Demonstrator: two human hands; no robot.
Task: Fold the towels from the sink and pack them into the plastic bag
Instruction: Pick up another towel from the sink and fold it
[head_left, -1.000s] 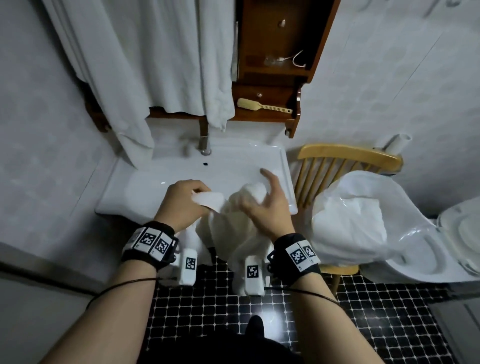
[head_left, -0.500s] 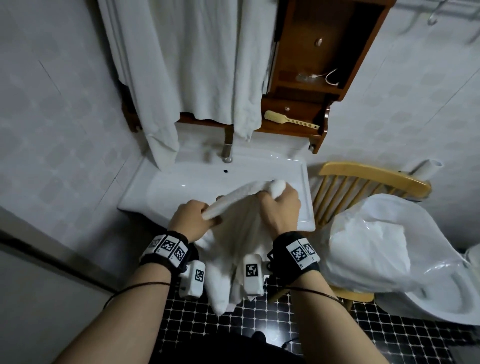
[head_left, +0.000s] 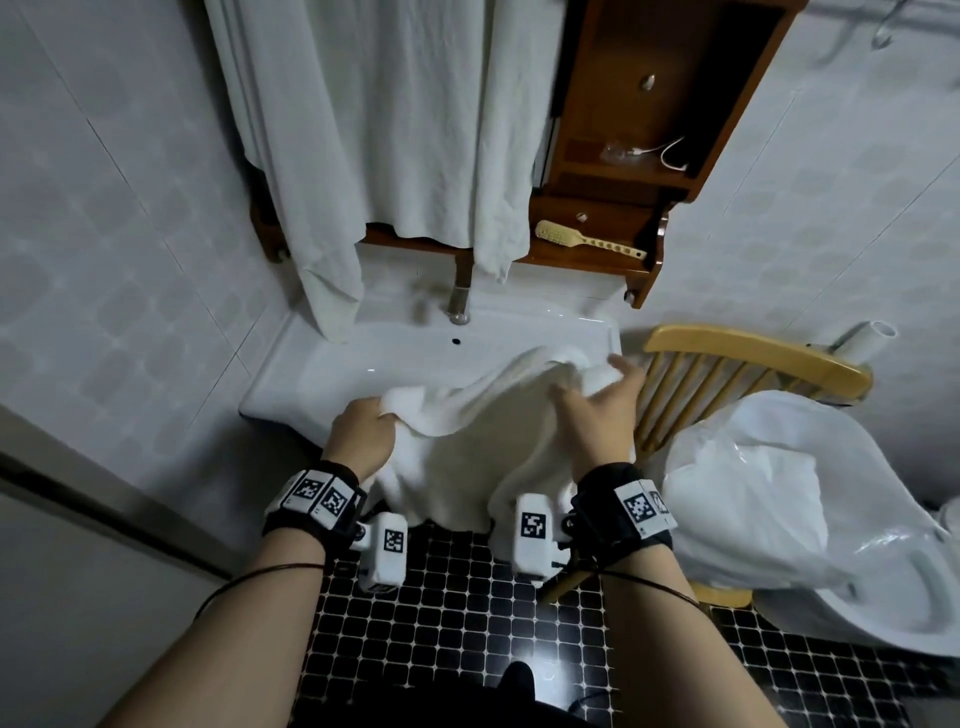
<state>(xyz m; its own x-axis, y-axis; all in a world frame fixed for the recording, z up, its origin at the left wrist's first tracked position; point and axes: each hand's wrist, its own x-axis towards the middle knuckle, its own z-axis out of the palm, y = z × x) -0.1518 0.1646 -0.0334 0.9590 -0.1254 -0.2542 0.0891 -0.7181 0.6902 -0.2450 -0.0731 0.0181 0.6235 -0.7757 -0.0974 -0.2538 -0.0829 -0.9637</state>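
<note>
A white towel hangs spread between my hands over the front edge of the white sink. My left hand grips its near left corner with curled fingers. My right hand holds the far right part of the towel, fingers stretched over the bunched cloth. The towel's lower edge drops below the sink rim toward the floor. A large white plastic bag sits open on the wooden chair to the right.
A faucet stands at the back of the sink. White cloth hangs above it beside a wooden wall cabinet holding a brush. A toilet stands at the right. The floor is black tile.
The towel went from a bunched strip to a wider spread. My right hand moved right and loosened from a fist to stretched fingers. My left hand kept its grip.
</note>
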